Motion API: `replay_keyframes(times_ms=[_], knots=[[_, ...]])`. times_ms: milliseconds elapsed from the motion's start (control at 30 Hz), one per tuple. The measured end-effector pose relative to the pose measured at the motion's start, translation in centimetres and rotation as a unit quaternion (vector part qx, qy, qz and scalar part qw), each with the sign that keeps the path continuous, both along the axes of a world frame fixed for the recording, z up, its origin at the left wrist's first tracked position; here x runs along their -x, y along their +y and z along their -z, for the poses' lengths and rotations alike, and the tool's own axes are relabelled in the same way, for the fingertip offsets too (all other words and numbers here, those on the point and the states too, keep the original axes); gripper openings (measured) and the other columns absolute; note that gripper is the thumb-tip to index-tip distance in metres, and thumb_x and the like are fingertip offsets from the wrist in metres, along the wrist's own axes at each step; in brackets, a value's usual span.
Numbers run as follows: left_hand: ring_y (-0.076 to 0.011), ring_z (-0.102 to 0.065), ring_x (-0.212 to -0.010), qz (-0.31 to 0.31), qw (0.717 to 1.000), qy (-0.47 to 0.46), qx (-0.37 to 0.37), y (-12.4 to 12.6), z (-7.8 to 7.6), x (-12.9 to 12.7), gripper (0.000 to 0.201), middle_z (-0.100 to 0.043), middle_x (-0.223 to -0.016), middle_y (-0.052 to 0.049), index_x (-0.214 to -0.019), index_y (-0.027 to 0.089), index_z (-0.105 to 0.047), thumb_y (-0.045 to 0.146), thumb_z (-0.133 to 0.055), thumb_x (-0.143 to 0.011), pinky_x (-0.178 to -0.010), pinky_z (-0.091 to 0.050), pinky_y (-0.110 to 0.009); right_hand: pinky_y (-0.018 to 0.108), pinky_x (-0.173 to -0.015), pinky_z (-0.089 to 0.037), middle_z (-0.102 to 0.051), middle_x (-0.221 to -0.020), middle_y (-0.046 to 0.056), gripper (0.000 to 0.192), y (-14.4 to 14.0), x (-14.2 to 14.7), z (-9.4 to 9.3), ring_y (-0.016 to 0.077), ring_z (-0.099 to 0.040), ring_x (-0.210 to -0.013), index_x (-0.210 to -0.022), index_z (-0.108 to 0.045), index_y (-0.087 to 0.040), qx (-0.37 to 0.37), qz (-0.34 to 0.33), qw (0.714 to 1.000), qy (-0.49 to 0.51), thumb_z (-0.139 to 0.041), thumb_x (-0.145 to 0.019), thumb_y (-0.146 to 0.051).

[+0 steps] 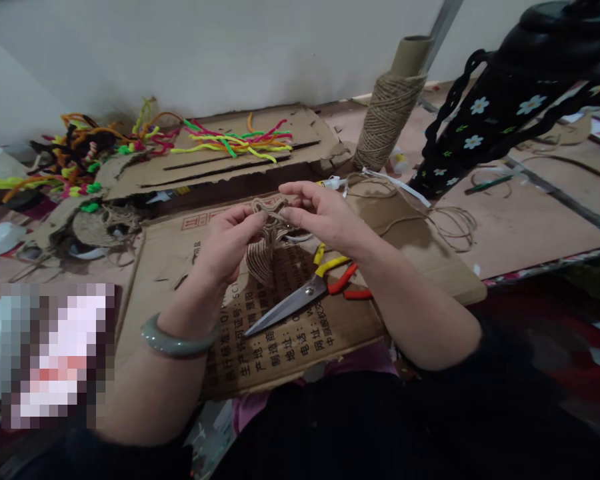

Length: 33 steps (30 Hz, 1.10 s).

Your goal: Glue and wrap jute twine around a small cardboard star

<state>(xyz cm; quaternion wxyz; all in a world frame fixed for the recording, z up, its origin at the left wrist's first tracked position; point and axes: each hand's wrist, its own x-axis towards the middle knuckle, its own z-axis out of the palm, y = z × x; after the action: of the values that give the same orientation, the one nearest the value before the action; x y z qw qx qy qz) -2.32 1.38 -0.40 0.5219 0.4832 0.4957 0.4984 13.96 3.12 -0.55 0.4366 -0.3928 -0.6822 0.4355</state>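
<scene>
Dark sleeves: nearest the camera, with bare forearms angled inward so that the hands meet over the middle.
Green-grey bangle: around the left wrist, apart from the twine.
Scissors: lying on the printed cardboard below the hands, tip pointing left and towards the person, yellow and red handles beside the right forearm.
Left hand: palm turned inward, grip closed to a pinch, thumb and forefinger on the near side of the twine piece.
Right hand: grip likewise pinched on that piece, thumb pointing left, other fingers loosely extended above it.
Twine piece: between the hands, over the cardboard, looped end at the fingertips, ribbed part below; whether it touches the cardboard, I cannot tell.
Twine work: seemingly shaping or pressing strands by fingertip; a further move would probably call for one steady pinch while the other adjusts.
Twine spool: standing beyond the right hand on the surface, near a flowered bottle.
Fuzzy stems: bright, piled on farther cardboard.
</scene>
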Motion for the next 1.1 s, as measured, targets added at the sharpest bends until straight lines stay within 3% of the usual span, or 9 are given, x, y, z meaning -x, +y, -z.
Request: replay_keyframes(times_ms=[200,333,467,600,700,800,900,1100], knots=[[-0.0082,-0.048,-0.055,0.067,0.997,0.034,0.006,-0.1,0.2,0.3,0.015,-0.057,-0.06,0.002,-0.063,0.016,-0.064,0.029,-0.071,-0.066,-0.056,-0.038,-0.022,0.024,-0.064,-0.044,-0.063,-0.078,0.002,0.025,-0.1,-0.2,-0.4,0.0093,-0.052,-0.068,-0.093,-0.064,-0.009,-0.015,-0.033,0.999,-0.037,-0.054,-0.071,-0.014],[-0.0088,-0.047,-0.053,0.096,0.993,0.057,0.029,-0.2,0.0,0.6,0.018,-0.057,-0.058,0.002,-0.063,0.016,-0.063,0.032,-0.071,-0.066,-0.054,-0.037,-0.023,0.021,-0.056,-0.039,-0.055,-0.066,-0.003,0.032,-0.2,-0.6,-0.7,0.0067,-0.045,-0.059,-0.1,-0.063,-0.009,0.001,-0.078,0.994,-0.073,-0.054,-0.07,-0.015],[-0.0087,-0.046,-0.052,0.124,0.985,0.111,0.038,-0.3,-0.4,0.6,0.017,-0.058,-0.059,0.002,-0.066,0.016,-0.064,0.031,-0.073,-0.063,-0.051,-0.033,-0.022,0.021,-0.057,-0.039,-0.052,-0.068,-0.004,0.043,-0.1,-0.5,-0.5,0.0069,-0.045,-0.061,-0.111,-0.057,-0.008,0.003,-0.078,0.994,-0.077,-0.056,-0.068,-0.013],[-0.0088,-0.045,-0.051,0.083,0.993,0.082,0.02,-0.2,-0.2,0.4,0.013,-0.058,-0.058,0.001,-0.064,0.016,-0.064,0.027,-0.072,-0.062,-0.052,-0.034,-0.024,0.024,-0.063,-0.042,-0.056,-0.075,0.0,0.033,-0.1,-0.5,-0.2,0.0092,-0.05,-0.068,-0.105,-0.057,-0.01,-0.037,-0.017,0.998,-0.056,-0.055,-0.073,-0.018],[-0.0083,-0.043,-0.049,0.021,0.998,0.053,-0.001,0.0,0.1,0.4,0.013,-0.055,-0.055,0.002,-0.06,0.017,-0.062,0.025,-0.071,-0.062,-0.05,-0.032,-0.024,0.025,-0.063,-0.04,-0.059,-0.075,0.001,0.022,-0.1,-0.7,-0.2,0.0103,-0.051,-0.067,-0.093,-0.061,-0.013,-0.105,0.045,0.988,-0.103,-0.055,-0.078,-0.028],[-0.0084,-0.043,-0.048,-0.024,0.999,0.033,-0.02,0.3,0.4,0.4,0.014,-0.054,-0.054,0.002,-0.059,0.017,-0.061,0.025,-0.072,-0.062,-0.049,-0.031,-0.024,0.025,-0.062,-0.038,-0.061,-0.074,0.0,0.019,-0.3,-0.8,-0.3,0.0106,-0.051,-0.066,-0.086,-0.061,-0.015,-0.133,0.061,0.976,-0.158,-0.055,-0.08,-0.032],[-0.0077,-0.042,-0.047,-0.045,0.998,0.028,-0.033,0.4,0.6,0.4,0.011,-0.054,-0.054,0.002,-0.061,0.017,-0.062,0.024,-0.071,-0.063,-0.047,-0.03,-0.023,0.025,-0.061,-0.036,-0.062,-0.072,0.0,0.016,-0.6,-0.7,-0.3,0.0112,-0.051,-0.065,-0.087,-0.062,-0.016,-0.155,0.079,0.965,-0.197,-0.055,-0.08,-0.028],[-0.0069,-0.046,-0.048,-0.083,0.996,0.003,-0.037,0.3,0.7,-0.1,0.009,-0.056,-0.056,0.004,-0.066,0.016,-0.064,0.023,-0.071,-0.063,-0.047,-0.034,-0.021,0.027,-0.071,-0.042,-0.069,-0.091,0.004,0.023,-1.1,-0.2,0.1,0.0144,-0.06,-0.079,-0.097,-0.065,-0.016,-0.233,0.094,0.943,-0.217,-0.046,-0.085,-0.022]])
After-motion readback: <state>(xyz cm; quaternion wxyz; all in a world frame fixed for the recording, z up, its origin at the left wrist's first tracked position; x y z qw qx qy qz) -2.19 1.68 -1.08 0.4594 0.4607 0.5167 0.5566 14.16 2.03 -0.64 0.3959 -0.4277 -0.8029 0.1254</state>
